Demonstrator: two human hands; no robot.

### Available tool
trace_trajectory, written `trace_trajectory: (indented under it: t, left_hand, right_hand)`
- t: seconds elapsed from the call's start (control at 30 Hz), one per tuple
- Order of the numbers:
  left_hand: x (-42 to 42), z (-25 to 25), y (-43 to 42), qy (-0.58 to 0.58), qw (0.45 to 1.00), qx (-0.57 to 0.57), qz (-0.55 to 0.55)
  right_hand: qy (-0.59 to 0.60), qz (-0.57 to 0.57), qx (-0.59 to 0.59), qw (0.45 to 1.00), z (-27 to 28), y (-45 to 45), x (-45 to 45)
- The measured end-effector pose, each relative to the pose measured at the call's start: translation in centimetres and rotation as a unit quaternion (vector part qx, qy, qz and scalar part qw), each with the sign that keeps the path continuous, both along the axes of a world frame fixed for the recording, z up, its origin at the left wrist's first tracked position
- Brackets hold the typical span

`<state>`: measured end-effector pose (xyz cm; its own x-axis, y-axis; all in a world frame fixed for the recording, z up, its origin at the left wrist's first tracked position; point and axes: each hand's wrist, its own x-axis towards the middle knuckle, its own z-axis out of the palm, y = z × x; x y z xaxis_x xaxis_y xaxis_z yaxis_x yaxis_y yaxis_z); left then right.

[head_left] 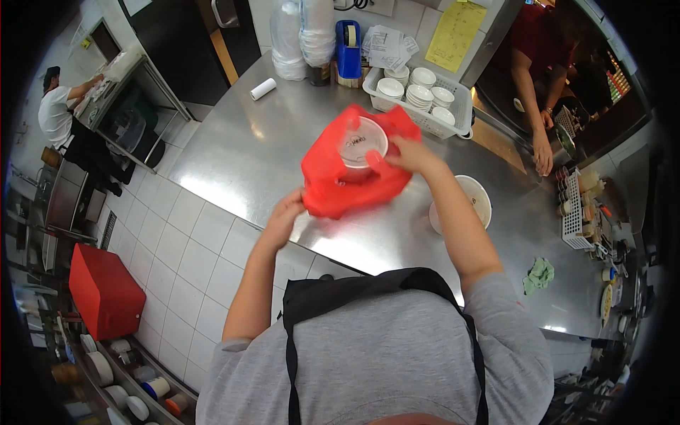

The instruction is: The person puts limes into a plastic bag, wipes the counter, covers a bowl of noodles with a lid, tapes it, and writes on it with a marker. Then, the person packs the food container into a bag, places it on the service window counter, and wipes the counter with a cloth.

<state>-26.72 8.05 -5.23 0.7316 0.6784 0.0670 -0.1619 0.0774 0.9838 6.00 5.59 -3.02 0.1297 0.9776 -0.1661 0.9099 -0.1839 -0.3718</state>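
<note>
A red plastic bag [333,180] lies spread over the steel counter, somewhat blurred. Inside its opening sits a round tub [363,140] with a pale lid and dark handwriting. My left hand [285,218] pinches the bag's near left edge. On the other side, my right hand [412,156] is closed on the bag's right edge beside the tub, its fingertips partly hidden by red plastic. A second lidded tub [473,200] stands on the counter, partly covered by my right forearm.
A white basket [460,127] of stacked small dishes, a blue tape dispenser [348,53] and a white roll [263,88] stand along the back. A green cloth [539,275] lies right, near a condiment basket [575,219]. Another person's hand [542,152] reaches through the hatch; a person [60,117] works far left.
</note>
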Motion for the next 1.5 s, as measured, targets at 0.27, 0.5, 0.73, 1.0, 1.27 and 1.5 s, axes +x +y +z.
trace_trajectory:
  t: [0.27, 0.5, 0.73, 1.0, 1.27, 1.5]
  left_hand:
    - [1.3, 0.5, -0.9, 0.068, 0.880, 0.264, 0.390]
    - [6.0, 6.6, -0.3, 0.253, 0.768, 0.588, -0.019]
    - [2.1, -0.7, 3.8, 0.439, 0.764, 0.471, -0.045]
    - [2.1, -0.5, 5.7, 0.364, 0.787, 0.490, -0.092]
    - [0.8, 0.1, 5.6, 0.419, 0.744, 0.496, -0.157]
    - [3.1, 1.9, 5.3, 0.255, 0.788, 0.550, -0.108]
  right_hand:
    - [0.229, -0.100, -0.059, 0.966, -1.0, -9.7, -4.2]
    - [0.288, -0.277, 0.029, 0.916, -0.5, -5.6, -2.9]
    - [0.320, -0.223, 0.140, 0.910, -0.7, -7.0, -5.9]
    - [0.490, -0.230, 0.242, 0.806, 7.7, -7.2, -6.6]
    - [0.501, -0.429, 0.447, 0.604, 2.9, -8.1, 0.0]
    - [0.220, -0.450, 0.413, 0.760, 1.0, -12.6, 1.6]
